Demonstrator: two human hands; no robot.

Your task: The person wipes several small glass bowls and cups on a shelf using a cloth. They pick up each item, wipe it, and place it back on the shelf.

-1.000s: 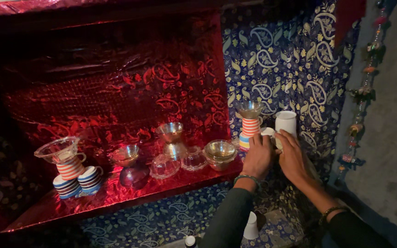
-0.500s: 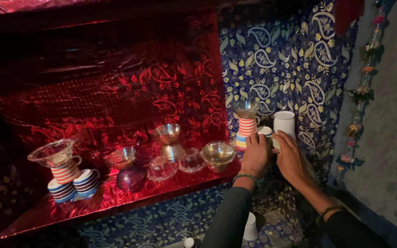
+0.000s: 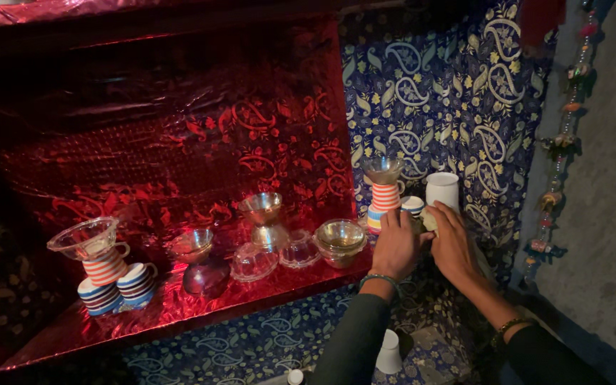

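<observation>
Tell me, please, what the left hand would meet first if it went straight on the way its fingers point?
Probably the small striped cup just beyond the left hand, with the striped stack beside it; depth is hard to judge here.

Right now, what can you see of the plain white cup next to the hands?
The white cup is plain, opaque and cylindrical, glossy like ceramic or plastic. It stands upright, mouth up, at the right end of the shelf against the blue patterned cloth. The right hand is just below it; contact cannot be told. Its contents are hidden.
</observation>
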